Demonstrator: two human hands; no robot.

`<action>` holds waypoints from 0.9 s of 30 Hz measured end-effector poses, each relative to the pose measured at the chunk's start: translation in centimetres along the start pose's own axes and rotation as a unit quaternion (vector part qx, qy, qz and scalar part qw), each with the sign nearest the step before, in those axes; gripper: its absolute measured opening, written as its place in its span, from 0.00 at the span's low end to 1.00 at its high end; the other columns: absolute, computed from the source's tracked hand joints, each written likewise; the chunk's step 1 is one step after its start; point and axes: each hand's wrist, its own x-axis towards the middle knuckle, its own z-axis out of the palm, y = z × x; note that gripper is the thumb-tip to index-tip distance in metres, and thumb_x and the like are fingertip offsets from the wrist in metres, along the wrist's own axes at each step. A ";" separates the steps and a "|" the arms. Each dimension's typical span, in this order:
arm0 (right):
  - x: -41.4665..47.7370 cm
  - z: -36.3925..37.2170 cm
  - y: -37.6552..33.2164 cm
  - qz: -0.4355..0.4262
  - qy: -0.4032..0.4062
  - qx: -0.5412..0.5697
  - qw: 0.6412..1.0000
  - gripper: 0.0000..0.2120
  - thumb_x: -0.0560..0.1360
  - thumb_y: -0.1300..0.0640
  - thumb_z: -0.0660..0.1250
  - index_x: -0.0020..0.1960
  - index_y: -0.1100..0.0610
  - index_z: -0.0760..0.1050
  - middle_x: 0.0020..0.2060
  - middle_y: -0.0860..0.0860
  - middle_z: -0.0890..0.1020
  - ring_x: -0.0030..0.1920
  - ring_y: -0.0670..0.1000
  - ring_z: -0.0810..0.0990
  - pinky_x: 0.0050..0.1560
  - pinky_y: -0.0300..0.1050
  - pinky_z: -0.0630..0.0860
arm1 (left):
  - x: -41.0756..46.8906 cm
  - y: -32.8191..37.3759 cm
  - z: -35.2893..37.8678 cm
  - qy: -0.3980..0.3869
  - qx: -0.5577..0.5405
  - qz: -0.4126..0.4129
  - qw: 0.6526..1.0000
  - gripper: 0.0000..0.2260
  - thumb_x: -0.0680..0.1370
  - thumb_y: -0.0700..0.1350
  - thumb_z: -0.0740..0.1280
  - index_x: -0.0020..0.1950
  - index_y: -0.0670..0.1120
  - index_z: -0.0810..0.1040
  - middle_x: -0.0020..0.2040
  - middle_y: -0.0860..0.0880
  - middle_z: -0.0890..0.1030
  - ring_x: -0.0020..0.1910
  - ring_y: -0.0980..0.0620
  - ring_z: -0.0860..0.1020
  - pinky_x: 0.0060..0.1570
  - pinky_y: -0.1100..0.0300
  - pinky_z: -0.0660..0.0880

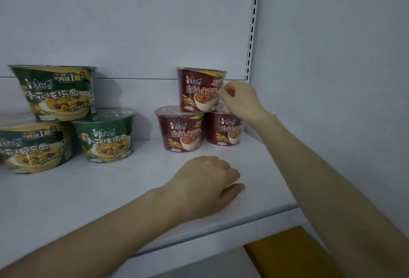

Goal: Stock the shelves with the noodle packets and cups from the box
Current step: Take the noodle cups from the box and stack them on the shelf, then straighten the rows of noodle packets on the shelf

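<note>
Three dark red noodle cups [200, 89] are showing white lettering; green noodle cups [59, 93] are showing yellow rims; the shelf [132, 178] is looking white.

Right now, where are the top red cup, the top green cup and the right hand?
top red cup [200, 91]: head view, on its front label.
top green cup [55, 95]: head view, on its front label.
right hand [240, 100]: head view, on the back of the hand.
</note>
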 end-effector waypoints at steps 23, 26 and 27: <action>-31.0 8.1 -21.0 -0.050 -0.054 -0.016 0.997 0.11 0.77 0.58 0.61 0.53 0.63 0.77 0.50 0.57 0.82 0.52 0.56 0.79 0.54 0.51 0.74 | -36.3 8.4 -4.2 0.036 0.012 0.007 0.999 0.17 0.77 0.50 0.57 0.37 0.46 0.80 0.32 0.49 0.79 0.31 0.47 0.77 0.34 0.59 0.75; -34.2 10.0 -22.4 -0.064 -0.063 -0.006 0.996 0.11 0.78 0.58 0.61 0.52 0.63 0.78 0.47 0.58 0.83 0.49 0.57 0.80 0.51 0.51 0.74 | -40.3 8.5 -3.6 0.005 0.003 -0.042 0.999 0.17 0.77 0.51 0.57 0.36 0.46 0.79 0.32 0.50 0.79 0.31 0.48 0.77 0.35 0.59 0.75; -35.0 10.7 -22.7 -0.064 -0.066 0.000 0.996 0.11 0.77 0.58 0.61 0.52 0.63 0.79 0.46 0.58 0.83 0.49 0.58 0.80 0.50 0.53 0.74 | -41.6 8.5 -3.3 -0.004 0.004 -0.061 0.998 0.16 0.77 0.50 0.57 0.36 0.46 0.79 0.31 0.50 0.79 0.31 0.48 0.77 0.35 0.60 0.75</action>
